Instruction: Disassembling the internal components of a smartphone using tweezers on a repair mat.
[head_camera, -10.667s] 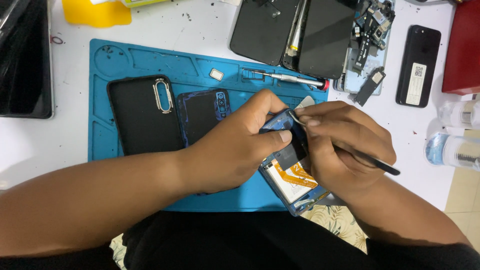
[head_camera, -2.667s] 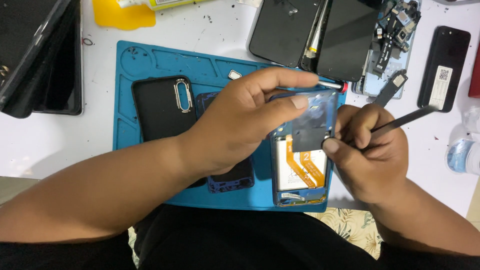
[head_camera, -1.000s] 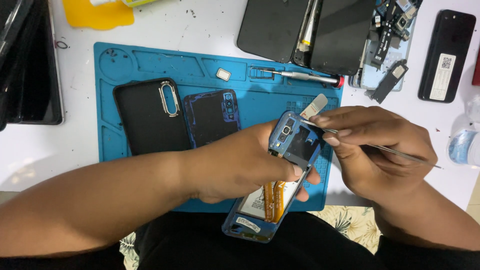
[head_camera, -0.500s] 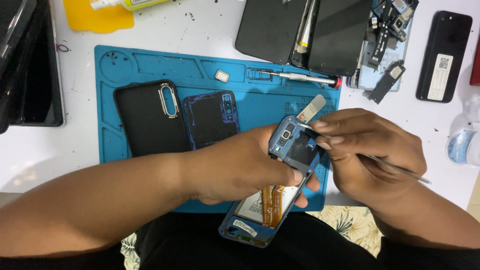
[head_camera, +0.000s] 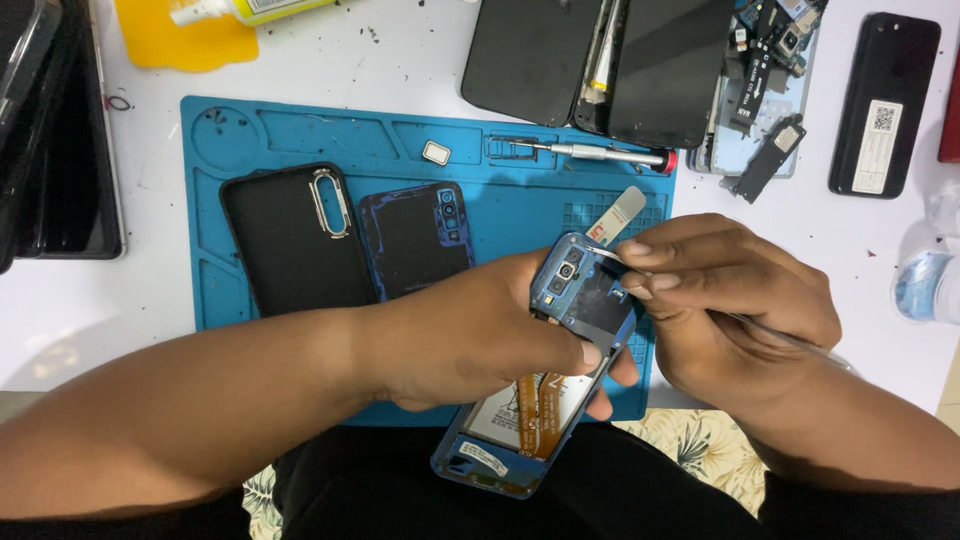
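Note:
My left hand (head_camera: 470, 335) grips an opened blue phone (head_camera: 545, 400) by its middle, tilted, back side up, with the white battery and an orange flex cable showing. My right hand (head_camera: 730, 300) pinches a thin metal tool (head_camera: 790, 338), its tip at the phone's top edge beside the camera module (head_camera: 563, 277). Both hands hover over the near right corner of a blue work mat (head_camera: 300, 130).
On the mat lie a black phone case (head_camera: 295, 235), a blue back cover (head_camera: 415, 235), a small screwdriver (head_camera: 600, 152), a pry pick (head_camera: 622, 210) and a small square part (head_camera: 437, 152). Behind are dark phone screens (head_camera: 600, 60), loose parts, a black phone (head_camera: 883, 100) and a yellow pad (head_camera: 180, 40).
The phone has tilted slightly and moved a little down and left in my left hand. My right hand's fingers stay at its top edge with the tool.

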